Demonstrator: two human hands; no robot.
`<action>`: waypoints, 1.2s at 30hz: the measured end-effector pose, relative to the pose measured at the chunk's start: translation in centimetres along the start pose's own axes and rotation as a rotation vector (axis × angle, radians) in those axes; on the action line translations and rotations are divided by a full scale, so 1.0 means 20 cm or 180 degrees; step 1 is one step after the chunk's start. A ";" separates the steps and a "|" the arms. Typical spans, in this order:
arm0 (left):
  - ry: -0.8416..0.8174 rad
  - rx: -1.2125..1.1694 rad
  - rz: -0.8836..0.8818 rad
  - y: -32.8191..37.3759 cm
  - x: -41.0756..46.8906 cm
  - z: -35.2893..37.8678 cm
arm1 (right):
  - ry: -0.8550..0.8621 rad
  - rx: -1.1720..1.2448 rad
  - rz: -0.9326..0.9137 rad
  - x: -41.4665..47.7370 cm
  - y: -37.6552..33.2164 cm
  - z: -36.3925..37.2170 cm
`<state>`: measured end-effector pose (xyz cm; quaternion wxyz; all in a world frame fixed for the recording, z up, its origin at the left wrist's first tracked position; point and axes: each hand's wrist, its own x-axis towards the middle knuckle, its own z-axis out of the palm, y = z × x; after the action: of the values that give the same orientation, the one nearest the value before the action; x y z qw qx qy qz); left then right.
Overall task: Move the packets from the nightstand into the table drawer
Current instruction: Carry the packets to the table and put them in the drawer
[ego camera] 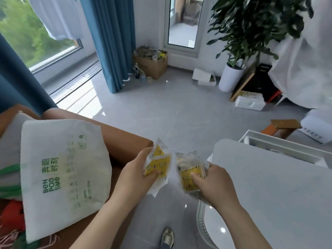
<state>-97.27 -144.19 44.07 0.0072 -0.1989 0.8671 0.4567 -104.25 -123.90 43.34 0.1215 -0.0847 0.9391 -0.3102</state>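
Head view, looking down. I logged the left hand (136, 175) gripping a bundle of yellow packets (159, 164), its fingers (144, 154) curled round the far edge and the thumb pressed on the printed face. The right hand (210, 180) gripped a second bundle (190, 175) the same way, thumb on top; how many packets were in it I could not tell. Both bundles were held in the air over the floor (161, 108), just beside each other, in the gap between the brown nightstand (125, 139) on the left and the white surface (269, 186) on the right. Neither bundle touched either piece of furniture. A white bag (62, 168) with green lettering lay on the nightstand, near the left wrist, with red cloth (10, 216) beside it at the frame edge. Past the far edge of the surface I saw an open white drawer (287, 150); its contents were too blurred to read. One shoe (168, 236) showed on the floor below the hands. Further off: a blue curtain (111, 42), a cardboard box (152, 63) in the corner, a leafy plant (251, 24) in a white pot (231, 78).
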 end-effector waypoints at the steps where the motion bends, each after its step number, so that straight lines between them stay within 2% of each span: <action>1: -0.0003 0.0014 0.0013 0.04 0.07 0.02 | 0.0008 0.0023 0.0022 0.06 0.01 -0.03; 19: -0.0607 0.0251 0.0505 0.49 1.37 0.26 | 0.0495 -0.0115 0.0685 1.12 0.13 -0.36; 29: -0.1184 0.0700 0.0747 0.75 2.11 0.34 | 0.0677 0.0042 0.1310 1.64 0.19 -0.46; 36: -0.1586 0.1009 0.1000 0.99 2.51 0.60 | 0.0798 0.0017 0.1641 1.94 0.37 -0.59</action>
<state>-152.48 -141.64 42.90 0.1792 0.0585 0.9190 0.3463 -145.29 -120.46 41.18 0.0795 0.1962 0.9365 -0.2797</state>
